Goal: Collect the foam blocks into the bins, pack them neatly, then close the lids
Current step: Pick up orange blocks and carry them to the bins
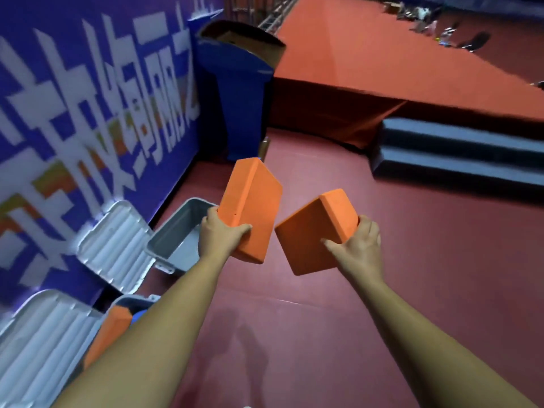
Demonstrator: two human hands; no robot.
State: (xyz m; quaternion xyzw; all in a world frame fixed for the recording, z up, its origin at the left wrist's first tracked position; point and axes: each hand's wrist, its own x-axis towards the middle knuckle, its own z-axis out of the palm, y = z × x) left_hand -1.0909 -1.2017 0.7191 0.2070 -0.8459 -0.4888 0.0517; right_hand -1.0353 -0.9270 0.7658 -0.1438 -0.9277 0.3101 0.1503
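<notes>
My left hand [219, 235] grips an orange foam block [253, 201] by its lower end, held up over the red floor beside a grey bin [179, 231]. That bin stands open with its ribbed lid [117, 242] leaning against the blue wall, and its visible inside looks bare. My right hand [357, 245] grips a second orange foam block [312, 234], tilted, just right of the first. A nearer bin [132, 303] at lower left, partly hidden by my left forearm, holds another orange block [110, 328]. Its lid [44, 343] is open too.
A blue banner wall [88, 113] with white lettering runs along the left. A blue stand [238, 92] rises at the wall's far end. A raised red platform [368, 69] and dark steps [456, 154] lie ahead right. Red floor [353, 319] spreads under my arms.
</notes>
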